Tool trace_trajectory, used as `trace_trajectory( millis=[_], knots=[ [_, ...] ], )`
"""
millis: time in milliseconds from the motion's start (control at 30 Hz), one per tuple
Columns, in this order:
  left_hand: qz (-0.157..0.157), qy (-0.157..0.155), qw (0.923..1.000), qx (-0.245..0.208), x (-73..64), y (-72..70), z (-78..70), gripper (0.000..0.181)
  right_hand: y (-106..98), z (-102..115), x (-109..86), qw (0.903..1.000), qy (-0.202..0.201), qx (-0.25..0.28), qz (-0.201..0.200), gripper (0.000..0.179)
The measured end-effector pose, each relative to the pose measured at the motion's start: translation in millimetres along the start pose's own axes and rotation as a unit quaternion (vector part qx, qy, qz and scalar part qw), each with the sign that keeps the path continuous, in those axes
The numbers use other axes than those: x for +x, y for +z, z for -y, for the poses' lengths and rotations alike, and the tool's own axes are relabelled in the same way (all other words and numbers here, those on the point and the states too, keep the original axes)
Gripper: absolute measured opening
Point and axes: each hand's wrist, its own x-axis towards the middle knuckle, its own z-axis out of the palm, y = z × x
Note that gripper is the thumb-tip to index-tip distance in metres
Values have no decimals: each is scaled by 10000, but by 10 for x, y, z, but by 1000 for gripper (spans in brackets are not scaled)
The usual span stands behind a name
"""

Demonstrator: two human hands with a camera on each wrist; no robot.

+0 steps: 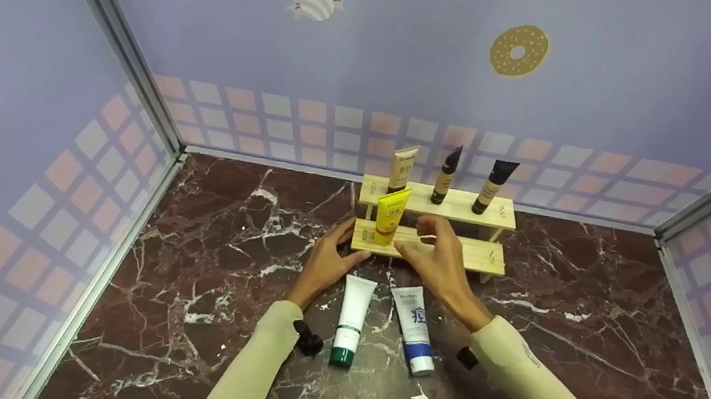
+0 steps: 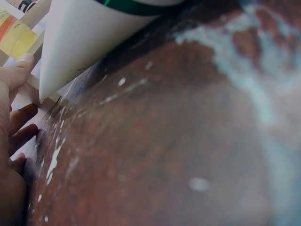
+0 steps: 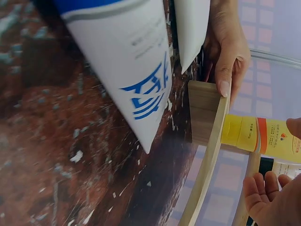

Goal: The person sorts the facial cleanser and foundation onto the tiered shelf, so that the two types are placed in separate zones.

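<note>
A yellow squeeze tube (image 1: 389, 217) stands upright on the lower step of a two-tier wooden rack (image 1: 486, 258), near its left end. My left hand (image 1: 325, 260) grips that end of the lower step, thumb at the front edge; in the right wrist view the thumb (image 3: 225, 87) lies on the board. Just right of the yellow tube is my right hand (image 1: 445, 263), fingers loosely bent and nothing held between them. On the table in front lie a white tube with a green cap (image 1: 352, 316) and a white tube with a blue band (image 1: 414, 330).
Along the upper step stand a cream tube (image 1: 402, 168) and two tan-and-black tubes, one in the middle (image 1: 445, 176) and one at the right (image 1: 492, 188). A patterned wall (image 1: 345, 58) rises behind the rack. Dark red marbled tabletop (image 1: 204, 289) extends to both sides.
</note>
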Motion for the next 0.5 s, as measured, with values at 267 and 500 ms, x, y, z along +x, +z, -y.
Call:
trace_trajectory(
  millis=[267, 500],
  knots=[
    [13, -34, 10000, -87, -5, -2, -1, 85, -135, -31, -150, 9998, 109, -59, 173, 55],
    [18, -8, 9998, -191, -19, -7, -6, 84, -189, -94, -290, 9993, 70, -267, 232, 55]
  ],
)
